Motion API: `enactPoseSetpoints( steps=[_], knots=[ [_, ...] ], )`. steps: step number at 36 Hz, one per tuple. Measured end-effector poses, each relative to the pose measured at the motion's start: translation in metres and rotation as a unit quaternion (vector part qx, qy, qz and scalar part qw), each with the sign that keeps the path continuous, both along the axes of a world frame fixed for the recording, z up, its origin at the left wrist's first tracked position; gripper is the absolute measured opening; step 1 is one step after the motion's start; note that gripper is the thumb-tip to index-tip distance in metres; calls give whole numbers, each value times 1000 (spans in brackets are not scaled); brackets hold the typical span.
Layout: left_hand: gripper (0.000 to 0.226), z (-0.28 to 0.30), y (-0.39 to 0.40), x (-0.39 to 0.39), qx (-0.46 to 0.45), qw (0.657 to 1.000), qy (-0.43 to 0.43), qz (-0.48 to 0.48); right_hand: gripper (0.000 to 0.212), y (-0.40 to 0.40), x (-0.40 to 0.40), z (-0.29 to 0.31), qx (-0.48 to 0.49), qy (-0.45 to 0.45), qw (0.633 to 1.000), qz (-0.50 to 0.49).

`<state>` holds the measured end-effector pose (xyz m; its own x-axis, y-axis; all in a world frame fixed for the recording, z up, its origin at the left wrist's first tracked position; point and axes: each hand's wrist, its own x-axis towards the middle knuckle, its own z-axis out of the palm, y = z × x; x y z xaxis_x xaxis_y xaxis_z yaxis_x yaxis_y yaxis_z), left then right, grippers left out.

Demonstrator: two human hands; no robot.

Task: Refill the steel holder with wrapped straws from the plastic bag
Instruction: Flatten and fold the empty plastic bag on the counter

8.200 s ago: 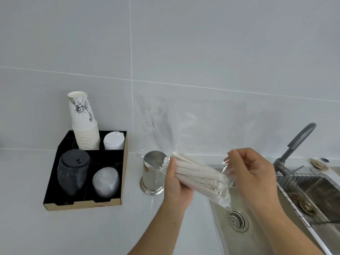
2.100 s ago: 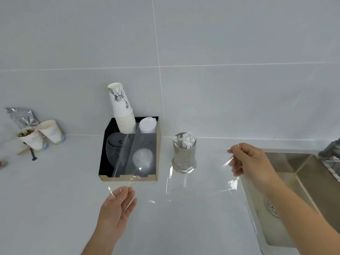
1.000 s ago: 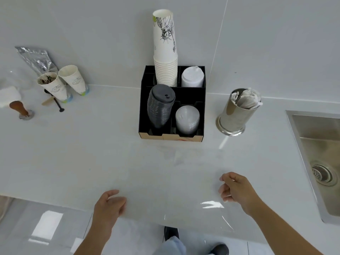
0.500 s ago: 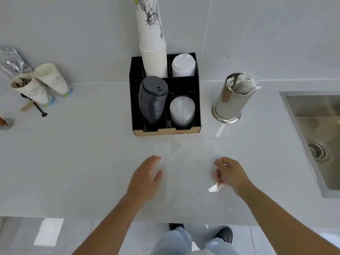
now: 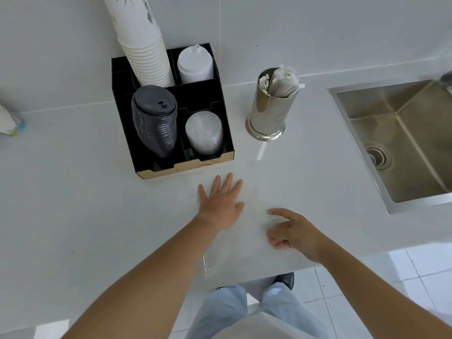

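Note:
The steel holder [image 5: 268, 113] stands on the white counter, right of the black organiser, with a bunch of wrapped straws [image 5: 281, 80] sticking out of its top. The clear plastic bag [image 5: 252, 231] lies flat and empty on the counter near the front edge, barely visible. My left hand [image 5: 220, 201] rests flat on the bag with fingers spread. My right hand [image 5: 291, 231] hovers over the bag's right part, fingers loosely curled and apart, holding nothing.
A black organiser [image 5: 122, 99] holds stacked paper cups [image 5: 144, 52], white lids [image 5: 195, 64], black lids [image 5: 155, 121] and clear lids [image 5: 204, 133]. A steel sink [image 5: 401, 140] is sunk in the counter at right. A paper cup [image 5: 7, 123] shows at the left edge.
The straws went from the bag into the holder. The emptied bag was lowered flat onto the counter. My left hand slid forward and spread on it; my right hand let go of its edge.

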<state>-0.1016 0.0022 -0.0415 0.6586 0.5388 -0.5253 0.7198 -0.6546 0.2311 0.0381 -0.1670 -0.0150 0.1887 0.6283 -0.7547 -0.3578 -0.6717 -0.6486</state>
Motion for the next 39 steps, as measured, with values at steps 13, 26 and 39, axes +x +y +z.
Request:
enactPoseSetpoints(
  steps=[13,26,39],
  knots=[
    [61,0,9,6,3,1000,-14,11,11,-33,-8,-9,-34,-62,996,-59],
    [63,2,2,-12,7,998,-58,12,4,-24,-1,-11,-39,-43,996,-64],
    [63,-4,3,-19,3,1000,-19,3,4,1,3,-12,-36,-83,995,-32]
  ],
)
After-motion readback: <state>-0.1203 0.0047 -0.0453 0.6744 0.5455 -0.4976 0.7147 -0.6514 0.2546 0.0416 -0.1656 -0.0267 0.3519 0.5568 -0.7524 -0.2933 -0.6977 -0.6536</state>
